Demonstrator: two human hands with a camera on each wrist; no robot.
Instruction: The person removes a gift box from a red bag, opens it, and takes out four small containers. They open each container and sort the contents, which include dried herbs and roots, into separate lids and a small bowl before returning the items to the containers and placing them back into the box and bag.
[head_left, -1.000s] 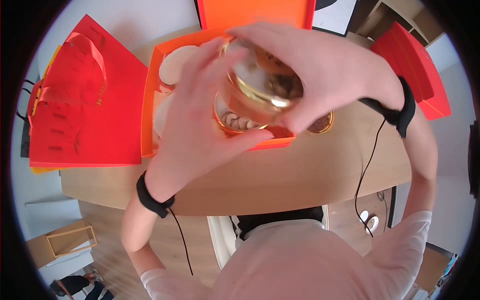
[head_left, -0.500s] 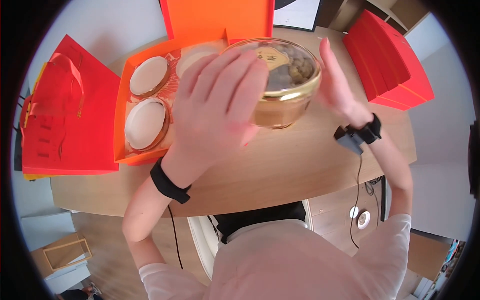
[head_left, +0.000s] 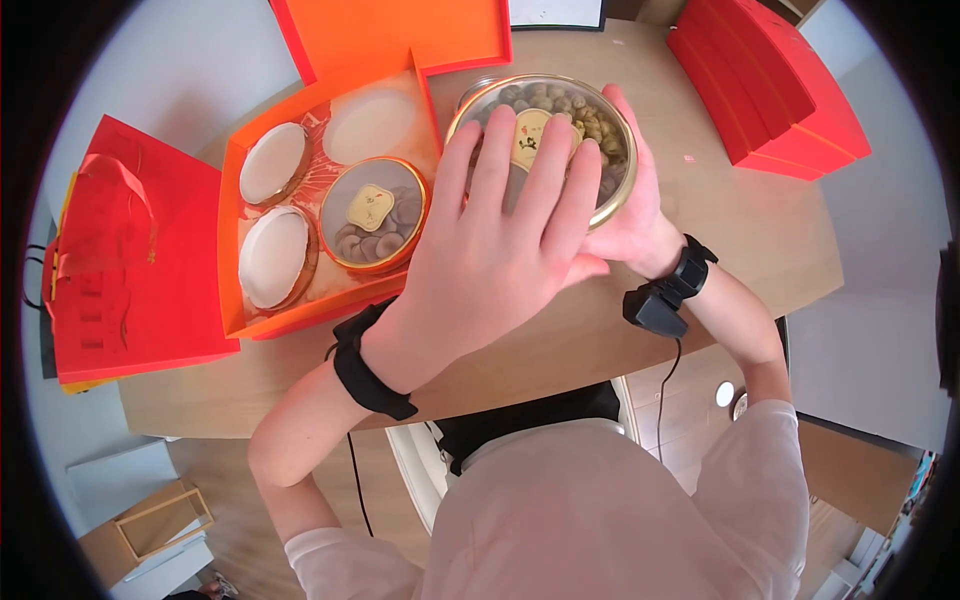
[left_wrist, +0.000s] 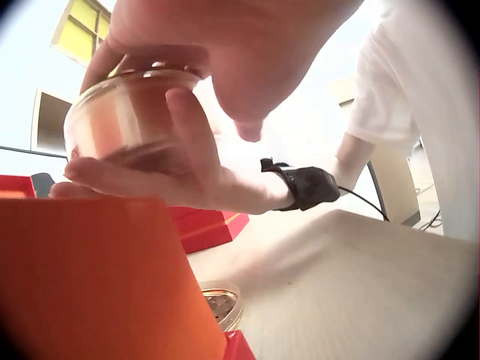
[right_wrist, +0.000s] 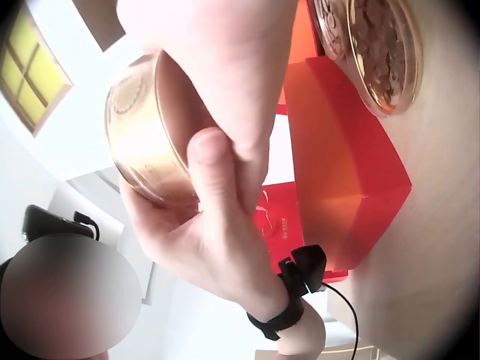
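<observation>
Above the table is a round gold-rimmed food canister (head_left: 545,97) with a clear lid, a pale yellow label and greenish-brown pieces inside. My left hand (head_left: 490,240) lies over its lid with fingers spread and mostly straight. From below and the right side, my right hand (head_left: 640,205) holds the canister, its thumb (left_wrist: 191,124) up along the wall in the left wrist view. To the left stands an open orange gift box (head_left: 232,315). A similar canister (head_left: 372,207) sits inside, near two round containers with pale tops (head_left: 272,258).
A red gift bag (head_left: 140,260) stands left of the box. Red boxes (head_left: 770,90) are at the table's back right. A shallow clear round container (right_wrist: 386,56) rests on the wooden table (head_left: 720,270). A cable (head_left: 660,400) hangs from the right wristband.
The canister has come out from over the gift box, to the right. My right hand came off its side, then took hold below; my left hand spread over the lid.
</observation>
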